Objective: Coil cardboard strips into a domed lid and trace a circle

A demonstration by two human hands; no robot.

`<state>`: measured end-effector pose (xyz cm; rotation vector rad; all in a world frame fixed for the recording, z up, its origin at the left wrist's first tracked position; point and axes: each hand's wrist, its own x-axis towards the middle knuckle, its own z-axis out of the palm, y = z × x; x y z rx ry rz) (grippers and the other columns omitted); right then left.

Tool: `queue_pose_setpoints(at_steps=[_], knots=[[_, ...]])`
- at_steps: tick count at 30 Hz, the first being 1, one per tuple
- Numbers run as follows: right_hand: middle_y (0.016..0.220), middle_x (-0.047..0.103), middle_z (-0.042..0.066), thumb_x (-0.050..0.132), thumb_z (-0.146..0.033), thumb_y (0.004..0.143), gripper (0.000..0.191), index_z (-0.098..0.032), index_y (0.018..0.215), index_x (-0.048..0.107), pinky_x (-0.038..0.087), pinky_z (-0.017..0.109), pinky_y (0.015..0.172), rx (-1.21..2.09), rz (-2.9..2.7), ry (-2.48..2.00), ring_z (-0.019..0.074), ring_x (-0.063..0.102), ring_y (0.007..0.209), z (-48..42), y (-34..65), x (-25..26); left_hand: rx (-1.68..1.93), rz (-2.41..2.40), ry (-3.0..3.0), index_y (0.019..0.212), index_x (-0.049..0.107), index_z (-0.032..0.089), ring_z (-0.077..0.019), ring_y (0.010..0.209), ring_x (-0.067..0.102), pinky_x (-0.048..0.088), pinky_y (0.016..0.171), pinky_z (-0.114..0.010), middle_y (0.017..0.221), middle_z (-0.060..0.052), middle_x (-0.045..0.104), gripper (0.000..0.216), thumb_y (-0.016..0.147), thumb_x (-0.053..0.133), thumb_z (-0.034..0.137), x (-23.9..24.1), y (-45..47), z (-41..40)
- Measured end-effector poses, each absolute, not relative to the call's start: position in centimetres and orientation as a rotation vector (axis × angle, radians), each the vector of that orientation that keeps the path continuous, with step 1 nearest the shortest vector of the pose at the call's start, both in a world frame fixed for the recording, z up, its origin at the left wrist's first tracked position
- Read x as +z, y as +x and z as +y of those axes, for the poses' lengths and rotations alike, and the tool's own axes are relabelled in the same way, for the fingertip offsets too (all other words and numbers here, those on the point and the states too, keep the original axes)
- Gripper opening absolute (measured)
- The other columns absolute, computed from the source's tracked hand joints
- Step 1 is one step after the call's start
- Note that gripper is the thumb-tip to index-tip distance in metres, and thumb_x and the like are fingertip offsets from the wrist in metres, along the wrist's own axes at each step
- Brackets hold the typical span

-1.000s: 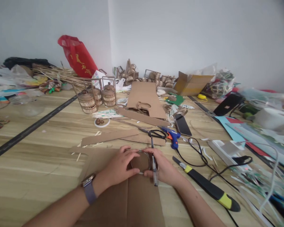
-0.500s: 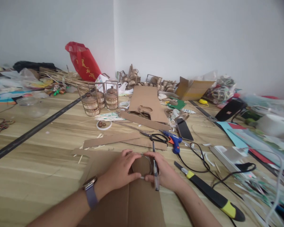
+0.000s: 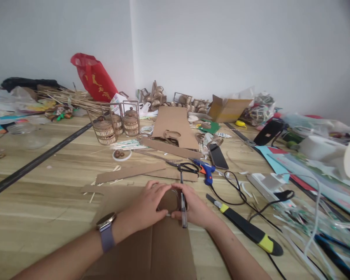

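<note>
A thin, pale round ring lies on a brown cardboard sheet, and cardboard shows through its middle. My left hand curves around its left side, with thumb and fingers closed on the rim. From the right, my right hand grips the same rim between thumb and forefinger. A slim pen is also held in that hand, lying along the fingers with its narrow end pointing away from me. The ring's exact kind cannot be told, as the fingers cover much of it.
Right of the cardboard lies a utility knife, blade out. Beyond are scissors, a blue glue gun, a phone and a power strip with cables. Small bamboo baskets stand at the back left.
The whole scene has shifted slightly left in view as the camera turned right. Both hands keep the same hold on the ring and pen.
</note>
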<state>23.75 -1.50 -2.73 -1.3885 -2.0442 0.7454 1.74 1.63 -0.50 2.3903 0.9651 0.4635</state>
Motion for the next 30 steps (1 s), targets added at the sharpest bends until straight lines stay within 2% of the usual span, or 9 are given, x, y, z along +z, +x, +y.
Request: queue_pose_setpoints(at_steps=[3,9,18,23,27,30], knots=[[0.139,0.056,0.017,0.088,-0.028,0.063,0.091,-0.022,0.143,0.046,0.039,0.054,0.109,0.731,-2.043,-1.393,0.0359,0.051,0.130,-1.4,23.8,-3.0,0.468,0.919,2.400,0.138,0.050,0.023,-0.0311,0.133,0.044,0.040,0.113,-0.052,0.141,-0.009,0.058,0.065,0.076,0.067,0.012,-0.5,2.4,1.7],[0.143,0.054,0.018,0.088,-0.029,0.064,0.100,-0.022,0.150,0.038,0.035,0.055,0.112,0.760,-2.049,-1.382,0.0363,0.048,0.134,-1.4,23.8,-3.0,0.440,0.986,2.313,0.134,0.051,0.021,-0.0314,0.130,0.052,0.043,0.110,-0.051,0.134,-0.013,0.058,0.062,0.075,0.067,0.012,-0.7,2.6,1.6],[0.141,0.056,0.016,0.092,-0.030,0.062,0.102,-0.023,0.150,0.041,0.038,0.053,0.110,0.799,-2.031,-1.424,0.0352,0.050,0.131,-1.6,23.7,-2.4,0.507,0.957,2.238,0.137,0.050,0.024,-0.0316,0.126,0.054,0.045,0.108,-0.051,0.134,-0.012,0.058,0.064,0.076,0.072,0.018,-1.4,1.8,1.7],[0.140,0.056,0.017,0.092,-0.031,0.062,0.100,-0.023,0.149,0.042,0.039,0.052,0.110,0.820,-2.012,-1.418,0.0356,0.050,0.131,-1.6,23.8,-2.3,0.531,1.004,2.229,0.136,0.053,0.023,-0.0355,0.128,0.050,0.046,0.107,-0.053,0.131,-0.012,0.059,0.068,0.072,0.077,0.020,-1.6,1.9,1.7],[0.140,0.056,0.017,0.091,-0.039,0.063,0.098,-0.023,0.147,0.044,0.040,0.052,0.110,0.825,-2.016,-1.399,0.0361,0.051,0.131,-1.7,24.0,-2.4,0.551,1.016,2.216,0.135,0.054,0.022,-0.0378,0.130,0.047,0.045,0.107,-0.055,0.131,-0.014,0.060,0.070,0.069,0.080,0.023,-2.1,2.0,1.9],[0.139,0.057,0.016,0.085,-0.045,0.071,0.085,-0.024,0.144,0.048,0.042,0.051,0.110,0.823,-1.990,-1.357,0.0348,0.053,0.130,-1.6,24.2,-2.6,0.567,1.017,2.212,0.135,0.052,0.019,-0.0384,0.131,0.046,0.043,0.109,-0.056,0.133,-0.015,0.059,0.074,0.067,0.082,0.025,-2.5,2.0,2.0]])
